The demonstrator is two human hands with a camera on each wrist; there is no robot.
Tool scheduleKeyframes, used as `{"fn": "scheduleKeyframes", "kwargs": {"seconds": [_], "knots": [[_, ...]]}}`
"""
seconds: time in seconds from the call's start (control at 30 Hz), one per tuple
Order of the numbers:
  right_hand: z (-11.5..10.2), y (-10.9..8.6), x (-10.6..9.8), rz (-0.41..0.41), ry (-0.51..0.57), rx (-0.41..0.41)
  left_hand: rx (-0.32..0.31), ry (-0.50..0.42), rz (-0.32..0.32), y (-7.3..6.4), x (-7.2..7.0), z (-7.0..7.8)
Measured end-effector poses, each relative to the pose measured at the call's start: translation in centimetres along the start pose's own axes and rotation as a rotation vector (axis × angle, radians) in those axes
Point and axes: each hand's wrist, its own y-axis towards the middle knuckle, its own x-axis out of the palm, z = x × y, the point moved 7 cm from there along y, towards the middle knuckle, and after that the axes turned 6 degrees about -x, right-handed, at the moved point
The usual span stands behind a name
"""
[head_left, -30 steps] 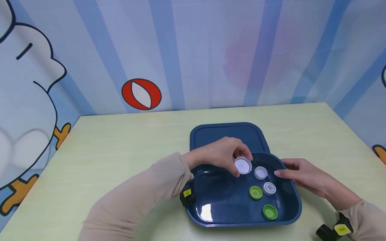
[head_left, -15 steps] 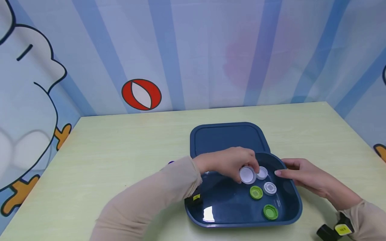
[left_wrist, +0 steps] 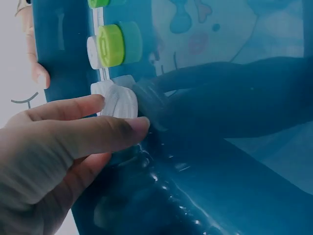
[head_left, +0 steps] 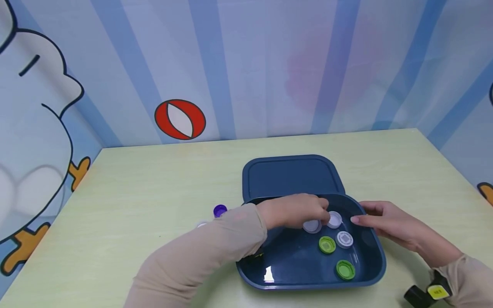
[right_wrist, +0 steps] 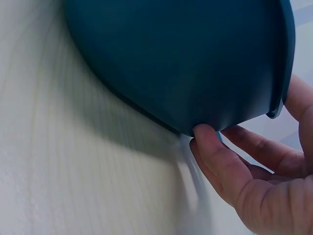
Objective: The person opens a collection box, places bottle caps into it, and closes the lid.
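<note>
A dark blue plastic box [head_left: 292, 267] stands on the table, its inside facing up. Low inside it, my left hand [head_left: 296, 210] pinches a white bottle cap [head_left: 311, 227] between thumb and fingers; the ridged side of this cap [left_wrist: 123, 102] shows in the left wrist view. Right beside it lies a second white cap [head_left: 335, 220]. Nearer the front are a white cap with a patterned top [head_left: 344, 239] and two green caps, one in the middle [head_left: 327, 245] and one lower [head_left: 345, 270]. My right hand [head_left: 396, 226] grips the box's right end, thumb over the rim.
Behind the box lies a flat blue lid [head_left: 290, 175]. A purple cap [head_left: 220, 210] rests on the table [head_left: 161, 179] to the left, with a white thing [head_left: 202, 223] mostly hidden by my left sleeve. A striped backdrop [head_left: 246, 68] borders the table's far edge.
My left hand has moved right and lowered the white cap into the box, close to the other white cap. The purple cap has come into view behind the sleeve. My right hand keeps its place.
</note>
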Motion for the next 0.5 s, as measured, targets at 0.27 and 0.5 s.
{"fn": "scheduleKeyframes", "kwargs": {"seconds": [0.27,0.5], "knots": [[0.09,0.02,-0.10,-0.004,-0.004,-0.002,0.011,0.014,0.010,0.04,0.26,-0.02],[0.17,0.12,-0.10,-0.008,0.005,0.003,0.014,0.006,0.002,0.03,0.41,-0.14]]}}
